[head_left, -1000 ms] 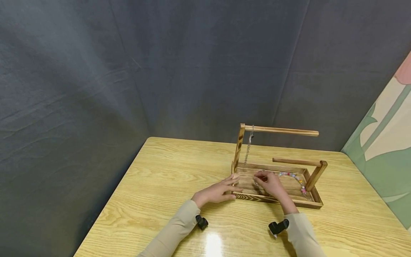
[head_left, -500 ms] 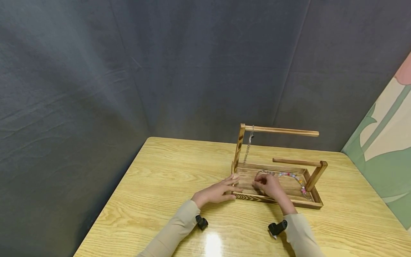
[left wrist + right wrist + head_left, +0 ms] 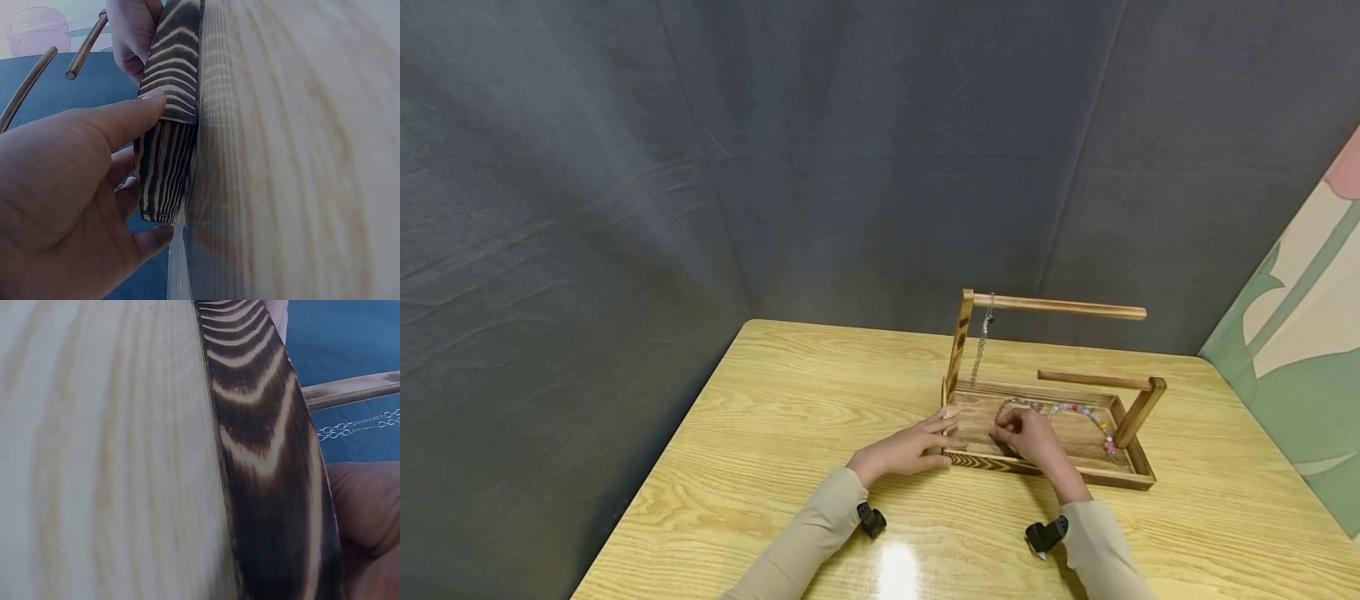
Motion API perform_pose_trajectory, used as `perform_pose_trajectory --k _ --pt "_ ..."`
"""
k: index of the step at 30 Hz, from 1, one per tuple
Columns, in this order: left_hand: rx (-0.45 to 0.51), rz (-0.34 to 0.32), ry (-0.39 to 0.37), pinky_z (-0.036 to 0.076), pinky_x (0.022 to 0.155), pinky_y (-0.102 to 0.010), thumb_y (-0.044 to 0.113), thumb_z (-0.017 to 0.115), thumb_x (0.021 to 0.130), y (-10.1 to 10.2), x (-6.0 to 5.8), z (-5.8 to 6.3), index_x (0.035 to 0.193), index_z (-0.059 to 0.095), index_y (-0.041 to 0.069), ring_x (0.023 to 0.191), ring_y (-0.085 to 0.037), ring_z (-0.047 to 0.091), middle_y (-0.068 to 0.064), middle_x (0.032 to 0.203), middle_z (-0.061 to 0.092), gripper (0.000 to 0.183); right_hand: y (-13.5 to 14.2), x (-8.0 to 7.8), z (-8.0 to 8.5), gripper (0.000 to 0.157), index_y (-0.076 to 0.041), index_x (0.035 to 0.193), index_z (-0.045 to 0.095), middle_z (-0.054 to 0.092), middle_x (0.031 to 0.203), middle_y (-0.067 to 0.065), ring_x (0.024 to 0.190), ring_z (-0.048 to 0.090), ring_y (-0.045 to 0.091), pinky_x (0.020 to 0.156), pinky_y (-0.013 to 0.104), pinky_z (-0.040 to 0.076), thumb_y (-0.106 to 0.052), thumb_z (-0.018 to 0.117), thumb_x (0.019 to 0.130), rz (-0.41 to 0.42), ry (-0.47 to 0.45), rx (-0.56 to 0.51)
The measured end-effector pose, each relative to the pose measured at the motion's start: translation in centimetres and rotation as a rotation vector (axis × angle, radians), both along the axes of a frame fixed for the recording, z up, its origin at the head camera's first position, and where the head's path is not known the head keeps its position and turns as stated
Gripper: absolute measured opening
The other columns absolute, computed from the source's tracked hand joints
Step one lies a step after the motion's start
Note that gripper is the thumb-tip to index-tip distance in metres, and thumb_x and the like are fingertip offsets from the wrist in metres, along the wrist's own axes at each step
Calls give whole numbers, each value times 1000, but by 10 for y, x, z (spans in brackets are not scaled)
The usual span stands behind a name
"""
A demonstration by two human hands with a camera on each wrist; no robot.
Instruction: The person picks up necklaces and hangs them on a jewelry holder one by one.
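Observation:
A wooden jewelry stand has a shallow tray (image 3: 1097, 475) below two bars. My left hand (image 3: 906, 447) holds the tray's front left corner, thumb against the dark-striped front wall (image 3: 172, 87) and fingers over the left end. My right hand (image 3: 1033, 432) is low inside the tray, its thumb and fingertips pinching one end of a silver chain (image 3: 1017, 402). The rest of this chain curves over the tray floor behind the fingers. A colourful beaded strand (image 3: 1084, 409) lies to the right of it. In the right wrist view, the front wall partly hides the right hand (image 3: 369, 512).
The upper bar (image 3: 1060, 306) has another silver chain (image 3: 981, 346) hanging near its left post (image 3: 958, 346). A lower bar (image 3: 1090, 379) juts left from the right post (image 3: 1138, 410), above the tray's back. The stand rests on a wood-grain table (image 3: 820, 375) before a dark curtain (image 3: 887, 167).
My right hand has moved slightly down and left in the tray, and more of the silver chain shows laid behind its fingers. The left hand stays at the corner.

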State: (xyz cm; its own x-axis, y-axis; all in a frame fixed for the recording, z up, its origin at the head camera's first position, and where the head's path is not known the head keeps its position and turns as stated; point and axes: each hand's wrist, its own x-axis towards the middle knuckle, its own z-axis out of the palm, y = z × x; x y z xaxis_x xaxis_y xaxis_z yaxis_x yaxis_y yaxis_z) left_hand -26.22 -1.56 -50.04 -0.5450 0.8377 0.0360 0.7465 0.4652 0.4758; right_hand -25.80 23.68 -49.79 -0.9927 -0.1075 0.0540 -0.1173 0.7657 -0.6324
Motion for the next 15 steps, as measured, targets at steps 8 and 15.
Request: perform_pose_trajectory --k 8,15 --pt "-2 4 4 22 113 -44 33 45 98 1 -1 -2 139 45 25 143 -28 3 -4 156 11 42 -1 -1 -4 19 -3 81 62 59 69 4 57 50 13 52 28 41 -21 68 85 -29 -16 55" --pt "-9 10 -3 22 113 -45 34 45 98 0 -1 -2 139 44 25 144 -26 2 -3 157 10 43 -2 -1 -4 20 -4 77 60 57 66 4 54 48 13 51 27 40 -21 67 86 -37 -32 63"
